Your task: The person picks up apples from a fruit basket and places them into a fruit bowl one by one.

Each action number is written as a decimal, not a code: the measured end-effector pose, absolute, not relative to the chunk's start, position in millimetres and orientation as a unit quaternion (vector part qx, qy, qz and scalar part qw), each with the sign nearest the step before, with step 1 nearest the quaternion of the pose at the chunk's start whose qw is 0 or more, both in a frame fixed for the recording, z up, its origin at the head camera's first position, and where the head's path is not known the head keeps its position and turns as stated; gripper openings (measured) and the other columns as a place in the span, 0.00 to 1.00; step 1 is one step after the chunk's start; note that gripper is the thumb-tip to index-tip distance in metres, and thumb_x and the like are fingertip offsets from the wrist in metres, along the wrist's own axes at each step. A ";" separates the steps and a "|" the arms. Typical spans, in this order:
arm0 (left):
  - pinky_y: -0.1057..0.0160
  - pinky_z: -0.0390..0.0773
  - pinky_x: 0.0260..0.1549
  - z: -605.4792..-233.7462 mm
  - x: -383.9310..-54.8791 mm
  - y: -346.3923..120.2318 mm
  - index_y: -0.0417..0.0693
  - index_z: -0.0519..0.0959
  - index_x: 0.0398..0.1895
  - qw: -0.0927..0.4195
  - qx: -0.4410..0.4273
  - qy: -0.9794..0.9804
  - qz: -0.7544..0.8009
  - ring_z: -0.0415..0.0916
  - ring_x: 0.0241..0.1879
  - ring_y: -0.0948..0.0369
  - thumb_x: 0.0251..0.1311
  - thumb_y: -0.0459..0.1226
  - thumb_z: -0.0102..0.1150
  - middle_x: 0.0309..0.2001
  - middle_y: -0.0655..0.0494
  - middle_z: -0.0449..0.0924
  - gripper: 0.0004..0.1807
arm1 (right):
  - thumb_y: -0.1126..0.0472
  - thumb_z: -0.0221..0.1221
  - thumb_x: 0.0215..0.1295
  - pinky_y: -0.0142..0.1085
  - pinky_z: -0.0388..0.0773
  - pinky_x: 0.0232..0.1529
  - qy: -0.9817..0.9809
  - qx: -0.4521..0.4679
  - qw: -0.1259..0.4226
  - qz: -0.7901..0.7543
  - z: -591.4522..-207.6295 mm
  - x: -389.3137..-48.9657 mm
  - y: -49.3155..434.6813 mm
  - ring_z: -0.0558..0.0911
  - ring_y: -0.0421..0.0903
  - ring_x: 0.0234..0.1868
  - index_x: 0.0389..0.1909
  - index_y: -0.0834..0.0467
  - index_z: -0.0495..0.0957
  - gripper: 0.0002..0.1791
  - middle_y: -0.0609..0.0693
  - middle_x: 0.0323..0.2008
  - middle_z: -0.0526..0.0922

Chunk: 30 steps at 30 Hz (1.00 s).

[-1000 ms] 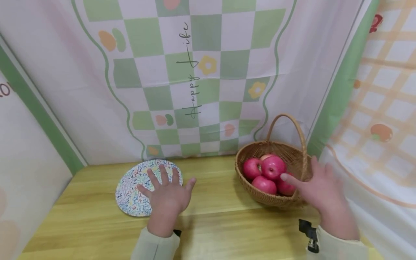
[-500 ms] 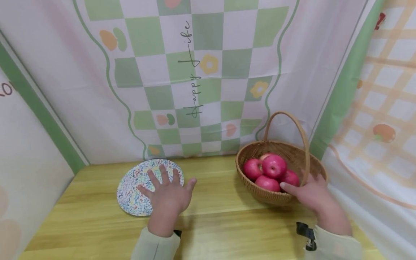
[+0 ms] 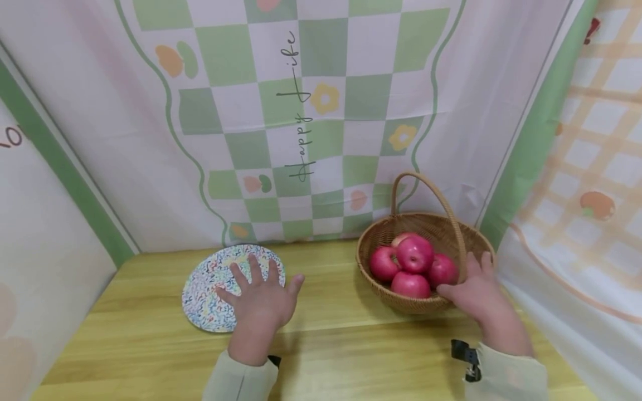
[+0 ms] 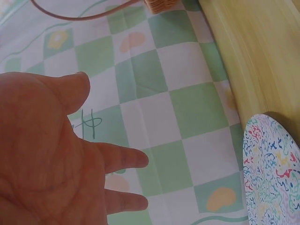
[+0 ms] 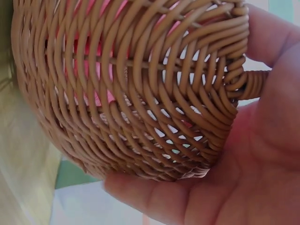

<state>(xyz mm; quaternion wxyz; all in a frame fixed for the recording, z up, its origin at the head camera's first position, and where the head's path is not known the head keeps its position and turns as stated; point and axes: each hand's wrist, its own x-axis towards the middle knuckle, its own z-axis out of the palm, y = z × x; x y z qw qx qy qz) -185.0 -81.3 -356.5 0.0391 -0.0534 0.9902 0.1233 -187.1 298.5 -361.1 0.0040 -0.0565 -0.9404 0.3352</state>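
A wicker basket (image 3: 396, 303) with an arched handle stands on the right, several red apples (image 3: 415, 253) heaped inside. My right hand (image 3: 478, 292) holds its right rim by the handle's foot, the thumb over the front edge. In the right wrist view one finger (image 5: 145, 192) lies along the outer weave (image 5: 140, 112) and the palm faces the rim. My left hand (image 3: 263, 303) is spread over the right part of a speckled oval mat (image 3: 205, 295), holding nothing. The left wrist view shows its palm (image 4: 47, 150) and the mat's edge beyond.
Both stand on a wooden table (image 3: 321, 345). A checkered cloth (image 3: 321, 133) hangs behind it, and an orange-plaid cloth (image 3: 597, 150) drapes at the right. A pale panel (image 3: 40, 239) borders the left side.
My right hand came down from above onto the basket's right rim. The basket then shifted slightly left with it. My left hand stayed spread over the mat.
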 end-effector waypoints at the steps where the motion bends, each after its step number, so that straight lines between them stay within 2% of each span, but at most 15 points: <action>1: 0.19 0.23 0.52 -356.6 -185.0 -80.9 0.52 0.54 0.79 0.039 -0.053 0.990 0.123 0.19 0.71 0.31 0.68 0.70 0.22 0.78 0.38 0.34 0.47 | 0.52 0.64 0.63 0.72 0.40 0.62 -0.940 -0.052 0.003 0.336 -362.0 -187.6 298.4 0.21 0.75 0.67 0.72 0.74 0.25 0.62 0.71 0.67 0.08; 4: 0.19 0.22 0.52 -356.9 -184.5 -80.0 0.52 0.55 0.79 0.039 -0.051 0.990 0.124 0.19 0.71 0.31 0.68 0.70 0.22 0.78 0.38 0.34 0.47 | 0.53 0.64 0.63 0.71 0.38 0.63 -0.937 -0.050 0.000 0.346 -364.5 -187.8 296.8 0.21 0.74 0.67 0.72 0.73 0.24 0.62 0.69 0.67 0.07; 8: 0.20 0.22 0.53 -358.5 -184.7 -78.8 0.52 0.55 0.79 0.035 -0.046 0.990 0.131 0.19 0.71 0.31 0.68 0.70 0.22 0.78 0.38 0.34 0.46 | 0.54 0.65 0.61 0.72 0.41 0.62 -0.932 -0.050 0.003 0.358 -367.6 -186.7 291.7 0.23 0.76 0.68 0.73 0.71 0.24 0.63 0.67 0.68 0.06; 13: 0.20 0.29 0.56 -363.6 -188.3 -76.6 0.51 0.54 0.79 0.004 -0.016 0.986 0.168 0.25 0.72 0.32 0.68 0.70 0.26 0.78 0.37 0.35 0.46 | 0.55 0.67 0.59 0.73 0.44 0.61 -0.929 -0.040 0.007 0.367 -370.1 -187.7 280.9 0.25 0.76 0.69 0.75 0.69 0.27 0.63 0.68 0.69 0.10; 17: 0.24 0.40 0.61 -366.6 -191.3 -72.0 0.50 0.52 0.80 -0.035 0.041 0.969 0.242 0.31 0.73 0.34 0.66 0.69 0.38 0.78 0.37 0.39 0.48 | 0.56 0.67 0.58 0.72 0.44 0.62 -0.930 -0.034 0.004 0.365 -370.2 -190.4 269.8 0.27 0.75 0.70 0.75 0.69 0.26 0.64 0.70 0.72 0.15; 23: 0.35 0.59 0.63 -367.3 -197.3 -61.0 0.58 0.50 0.81 -0.058 0.145 0.912 0.379 0.44 0.74 0.42 0.61 0.63 0.60 0.79 0.46 0.42 0.50 | 0.59 0.68 0.55 0.73 0.45 0.62 -0.931 -0.017 0.005 0.366 -368.2 -190.5 252.8 0.28 0.74 0.71 0.76 0.67 0.26 0.65 0.70 0.73 0.18; 26: 0.37 0.66 0.60 -368.6 -200.7 -55.6 0.60 0.51 0.80 -0.061 0.171 0.897 0.404 0.57 0.70 0.42 0.58 0.60 0.65 0.78 0.49 0.44 0.51 | 0.59 0.68 0.54 0.73 0.44 0.61 -0.930 -0.013 0.002 0.369 -367.3 -189.2 245.8 0.26 0.74 0.71 0.77 0.65 0.27 0.65 0.69 0.73 0.17; 30: 0.42 0.70 0.58 -372.9 -205.6 -49.9 0.61 0.54 0.79 -0.055 0.190 0.879 0.433 0.66 0.65 0.44 0.56 0.57 0.70 0.77 0.51 0.49 0.51 | 0.59 0.68 0.53 0.75 0.47 0.58 -0.933 -0.006 0.004 0.360 -367.7 -187.1 238.4 0.26 0.74 0.70 0.77 0.63 0.27 0.65 0.66 0.73 0.16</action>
